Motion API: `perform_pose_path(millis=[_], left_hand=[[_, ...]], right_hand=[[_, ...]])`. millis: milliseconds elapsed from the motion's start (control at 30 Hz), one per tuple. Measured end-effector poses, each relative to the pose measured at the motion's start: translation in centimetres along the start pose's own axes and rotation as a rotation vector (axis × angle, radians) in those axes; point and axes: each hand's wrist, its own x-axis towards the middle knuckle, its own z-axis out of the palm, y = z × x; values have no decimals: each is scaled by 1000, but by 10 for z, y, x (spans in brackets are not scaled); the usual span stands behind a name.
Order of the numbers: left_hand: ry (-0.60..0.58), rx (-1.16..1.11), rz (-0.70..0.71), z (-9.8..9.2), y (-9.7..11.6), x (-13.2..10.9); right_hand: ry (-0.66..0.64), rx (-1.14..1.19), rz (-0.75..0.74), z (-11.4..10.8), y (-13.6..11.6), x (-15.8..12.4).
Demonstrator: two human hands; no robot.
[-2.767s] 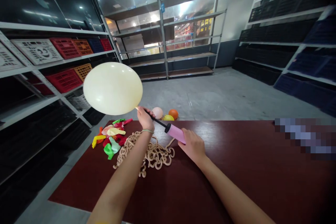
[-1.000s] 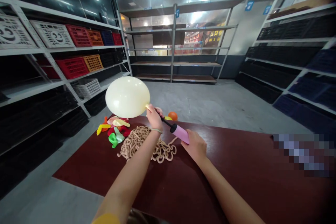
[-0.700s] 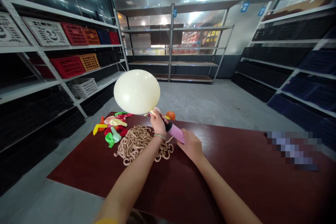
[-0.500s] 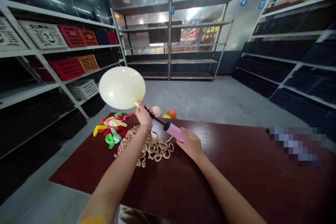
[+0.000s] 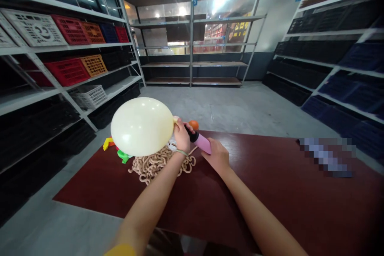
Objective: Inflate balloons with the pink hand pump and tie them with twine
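A pale yellow inflated balloon [image 5: 141,126] hovers over the far left part of the dark red table [image 5: 270,192]. My left hand [image 5: 181,135] is closed around the balloon's neck where it meets the black nozzle of a pink hand pump [image 5: 201,143]. My right hand [image 5: 217,157] grips the pump's pink barrel, which is pushed in close to my left hand. Under the balloon lies a heap of beige chain-like cord [image 5: 156,163].
Flat uninflated balloons [image 5: 120,155] in several colours peek out left of the cord. An orange balloon [image 5: 193,124] lies on the floor beyond the table. Metal shelves with coloured crates [image 5: 67,70] line the left; dark shelving stands at the right and back. A blurred patch lies at the table's right.
The pump has been pushed in, so my hands are closer together. The balloon has dropped lower and now hides most of the flat balloons. The camera tilted slightly.
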Motion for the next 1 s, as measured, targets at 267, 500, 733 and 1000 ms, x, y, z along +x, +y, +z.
perform_pose_path(millis=[267, 500, 733, 1000], left_hand=[[69, 68, 132, -38, 31, 31], [95, 68, 167, -76, 67, 59], [86, 153, 193, -128, 48, 59], [-7, 424, 157, -145, 42, 47]], right_hand=[[-85, 58, -65, 3, -1, 0], [-38, 66, -15, -4, -2, 2], [-141, -7, -194, -17, -8, 5], [-208, 5, -402, -19, -2, 4]])
